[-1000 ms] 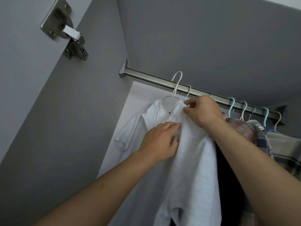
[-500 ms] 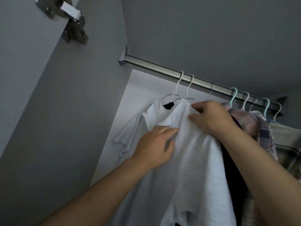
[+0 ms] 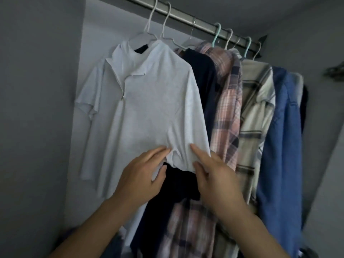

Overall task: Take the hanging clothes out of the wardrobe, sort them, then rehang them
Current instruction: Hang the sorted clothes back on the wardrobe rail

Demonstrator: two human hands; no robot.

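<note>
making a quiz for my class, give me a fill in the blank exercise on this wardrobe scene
1. The clothes hang from a metal ____ across the top of the wardrobe.
2. Both the left hand and the right hand are at the bottom hem of the ____ shirt.
3. The garment directly right of the pink plaid shirt is a cream plaid shirt, and right of that hangs a ____ one.

Missing words: rail; white; blue

no text, label, brand, number or sign is showing legibly anywhere in the frame.
</note>
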